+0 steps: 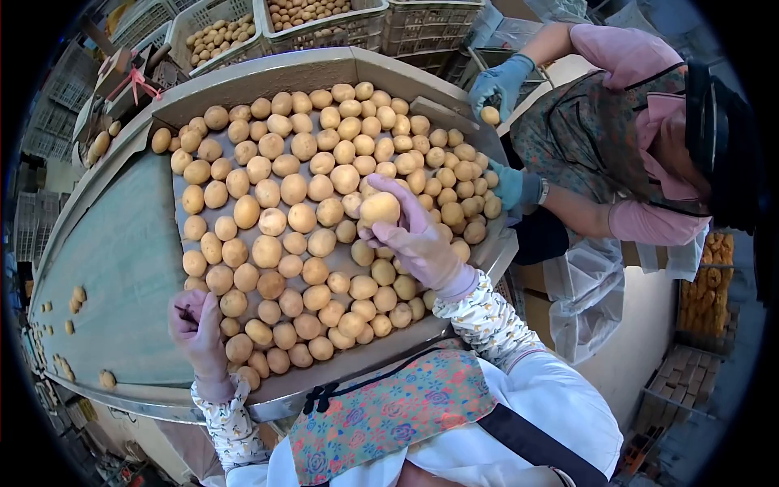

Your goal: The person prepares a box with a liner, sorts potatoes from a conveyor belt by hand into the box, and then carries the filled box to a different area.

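My right hand, in a pale lilac glove, is raised over the sorting table with its fingers closed round a yellow-brown potato. My left hand, gloved the same way, is curled at the table's near left edge round a small, thin dark object, whose kind I cannot make out. Many loose potatoes cover the table between and beyond both hands, mostly in a single layer.
A green conveyor belt with a few scattered potatoes adjoins on the left. Crates of potatoes stand behind the raised rim. At right, a co-worker in blue gloves holds a potato; plastic bags hang nearby.
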Motion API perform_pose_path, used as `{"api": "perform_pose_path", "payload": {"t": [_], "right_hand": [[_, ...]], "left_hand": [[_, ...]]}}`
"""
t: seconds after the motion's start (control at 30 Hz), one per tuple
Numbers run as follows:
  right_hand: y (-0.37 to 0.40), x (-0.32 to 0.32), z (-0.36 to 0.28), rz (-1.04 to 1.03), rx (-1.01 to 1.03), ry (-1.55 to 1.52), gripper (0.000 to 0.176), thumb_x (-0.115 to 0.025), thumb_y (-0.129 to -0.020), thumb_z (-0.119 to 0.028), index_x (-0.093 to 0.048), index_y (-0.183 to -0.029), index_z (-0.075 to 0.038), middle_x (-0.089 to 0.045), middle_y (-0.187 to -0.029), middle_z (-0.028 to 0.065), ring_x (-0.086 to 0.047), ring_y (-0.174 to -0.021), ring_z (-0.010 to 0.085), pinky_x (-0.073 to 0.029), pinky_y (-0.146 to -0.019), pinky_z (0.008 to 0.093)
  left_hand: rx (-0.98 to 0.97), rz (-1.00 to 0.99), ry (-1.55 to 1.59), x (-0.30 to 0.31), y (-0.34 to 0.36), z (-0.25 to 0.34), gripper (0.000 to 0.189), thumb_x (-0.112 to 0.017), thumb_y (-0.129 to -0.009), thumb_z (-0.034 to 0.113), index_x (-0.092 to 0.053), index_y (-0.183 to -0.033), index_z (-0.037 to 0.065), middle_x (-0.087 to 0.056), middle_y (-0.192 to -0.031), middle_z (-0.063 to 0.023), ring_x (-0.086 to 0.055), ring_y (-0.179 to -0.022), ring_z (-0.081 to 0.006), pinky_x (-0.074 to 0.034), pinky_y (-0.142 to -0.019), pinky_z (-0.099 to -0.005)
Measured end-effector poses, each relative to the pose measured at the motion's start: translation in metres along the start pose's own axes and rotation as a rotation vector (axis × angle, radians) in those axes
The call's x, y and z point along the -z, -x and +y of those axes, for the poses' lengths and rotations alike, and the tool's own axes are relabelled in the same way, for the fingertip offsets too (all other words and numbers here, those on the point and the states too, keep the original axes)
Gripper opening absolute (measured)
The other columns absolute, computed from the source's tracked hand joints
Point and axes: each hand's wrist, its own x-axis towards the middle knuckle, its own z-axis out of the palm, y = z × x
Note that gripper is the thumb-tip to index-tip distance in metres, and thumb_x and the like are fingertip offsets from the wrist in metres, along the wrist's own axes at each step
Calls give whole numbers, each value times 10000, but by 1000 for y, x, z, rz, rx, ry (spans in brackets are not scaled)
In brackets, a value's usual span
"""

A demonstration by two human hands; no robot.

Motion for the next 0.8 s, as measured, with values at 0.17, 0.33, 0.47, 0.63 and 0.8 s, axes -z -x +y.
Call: {"api": "perform_pose_path", "payload": {"t": [0.17,0.33,0.47,0.63,0.8], "right_hand": [[8,1,-1,31,52,136,593,-658,-976,-202,-398,-1480,-30,-581,-1175,54,-609,-1015,119,-527,-925,274],[17,8,-4,29,10,121,516,-638,-994,-229,-441,-1434,-44,-586,-1172,46,-611,-1016,116,-529,-899,269],[27,25,15,77,-36,173,462,-625,-1001,-241,-471,-1393,-50,-596,-1186,54,-613,-1039,134,-518,-895,287],[61,29,61,-18,143,936,572,-688,-923,-264,-476,-1405,-39,-556,-1343,189,-580,-1198,327,-466,-1031,406],[85,35,68,35,248,1118,742,-739,-866,-281,-418,-1479,-15,-528,-1369,231,-494,-1304,385,-416,-1090,439]], "left_hand": [[-26,-17,-54,-1,-1,3,117,-706,-916,24,-602,-957,61,-500,-799,84,-385,-680,2,-310,-613,-170],[-24,-24,-44,-1,-2,0,106,-702,-922,32,-606,-961,58,-496,-797,78,-388,-680,-2,-308,-612,-171],[-6,-19,-11,-3,-2,0,101,-695,-930,33,-607,-975,50,-505,-807,72,-396,-685,-3,-314,-615,-171],[-49,-44,53,7,-4,-18,155,-675,-948,28,-619,-1092,17,-564,-899,33,-452,-762,-28,-366,-689,-181],[-86,-69,-48,3,-4,-9,164,-631,-977,51,-611,-1133,3,-619,-993,-24,-542,-890,-86,-448,-828,-234]]}}
